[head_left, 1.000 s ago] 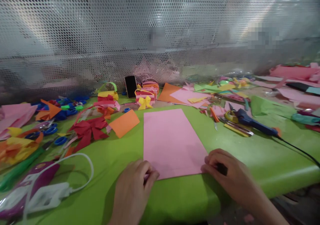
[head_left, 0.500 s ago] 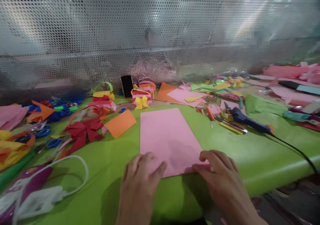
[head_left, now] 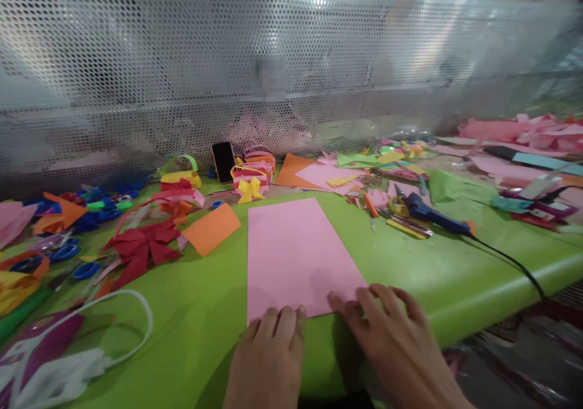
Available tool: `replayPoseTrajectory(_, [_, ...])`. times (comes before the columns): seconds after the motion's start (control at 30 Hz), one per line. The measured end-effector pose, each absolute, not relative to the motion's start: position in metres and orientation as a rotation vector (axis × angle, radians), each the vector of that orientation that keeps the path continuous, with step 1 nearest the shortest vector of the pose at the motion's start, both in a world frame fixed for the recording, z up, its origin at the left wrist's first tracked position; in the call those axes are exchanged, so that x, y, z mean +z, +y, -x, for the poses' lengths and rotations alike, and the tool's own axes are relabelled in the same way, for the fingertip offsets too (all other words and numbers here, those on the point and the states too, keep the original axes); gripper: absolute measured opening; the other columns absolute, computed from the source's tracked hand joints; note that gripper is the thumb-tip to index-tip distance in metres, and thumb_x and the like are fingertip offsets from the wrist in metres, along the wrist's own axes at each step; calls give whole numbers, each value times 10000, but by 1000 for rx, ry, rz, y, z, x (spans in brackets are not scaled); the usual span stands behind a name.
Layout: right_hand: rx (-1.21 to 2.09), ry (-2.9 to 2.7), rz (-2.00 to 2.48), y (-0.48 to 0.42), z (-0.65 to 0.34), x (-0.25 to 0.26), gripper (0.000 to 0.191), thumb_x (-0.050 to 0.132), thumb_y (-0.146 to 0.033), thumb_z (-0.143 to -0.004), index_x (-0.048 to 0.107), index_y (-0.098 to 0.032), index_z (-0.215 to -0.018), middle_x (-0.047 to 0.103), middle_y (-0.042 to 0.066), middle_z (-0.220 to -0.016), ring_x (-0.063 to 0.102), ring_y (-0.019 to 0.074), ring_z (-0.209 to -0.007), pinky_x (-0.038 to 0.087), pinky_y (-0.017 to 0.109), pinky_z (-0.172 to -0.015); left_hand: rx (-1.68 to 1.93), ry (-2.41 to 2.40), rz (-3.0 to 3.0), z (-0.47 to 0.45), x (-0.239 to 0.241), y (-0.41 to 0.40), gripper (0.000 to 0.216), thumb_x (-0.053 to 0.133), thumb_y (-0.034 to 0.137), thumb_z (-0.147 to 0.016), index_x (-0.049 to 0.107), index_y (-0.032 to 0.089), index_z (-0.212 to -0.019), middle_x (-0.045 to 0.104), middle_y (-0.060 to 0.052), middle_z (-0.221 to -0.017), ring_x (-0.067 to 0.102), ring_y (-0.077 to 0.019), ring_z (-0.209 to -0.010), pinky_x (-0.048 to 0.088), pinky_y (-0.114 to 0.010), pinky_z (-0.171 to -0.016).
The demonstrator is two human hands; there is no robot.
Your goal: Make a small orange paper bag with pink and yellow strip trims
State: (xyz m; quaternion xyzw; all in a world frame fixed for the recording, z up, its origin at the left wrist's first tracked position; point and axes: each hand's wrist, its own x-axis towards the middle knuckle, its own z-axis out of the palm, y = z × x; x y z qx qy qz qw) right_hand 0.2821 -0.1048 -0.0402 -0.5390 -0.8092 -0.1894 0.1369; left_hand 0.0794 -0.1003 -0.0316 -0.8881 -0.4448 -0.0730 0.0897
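A pink sheet of paper (head_left: 294, 254) lies flat on the green table (head_left: 191, 312) in front of me. My left hand (head_left: 271, 360) rests with its fingers stretched flat on the sheet's near edge, towards its left corner. My right hand (head_left: 394, 342) lies beside it with fingers spread, its fingertips pressing the near edge towards the right corner. Neither hand holds anything.
An orange paper piece (head_left: 211, 229) and a red paper bow (head_left: 143, 245) lie to the left. A blue glue gun (head_left: 430, 212) with a black cord is at the right. A phone (head_left: 223, 161) leans by small paper baskets (head_left: 248, 178). A perforated metal screen (head_left: 291, 81) stands behind.
Both hands slid inward along the sheet's near edge and now lie close together, fingers flattened. The view shifted slightly to the right.
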Motion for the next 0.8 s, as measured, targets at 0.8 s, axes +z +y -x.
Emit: replayPoseTrajectory(0.8, [-268,-2206,1249,-111,-254,-60,452,476,-515,-840,598,-217,-1156,650,14,-1118,547,205,-1011,342,331,-924,-204,-1188,2451,-11,-47,-125,506,356,7,-734,551,165,-1174,655,-56,-1098,582,-204,-980,485,-287,-799])
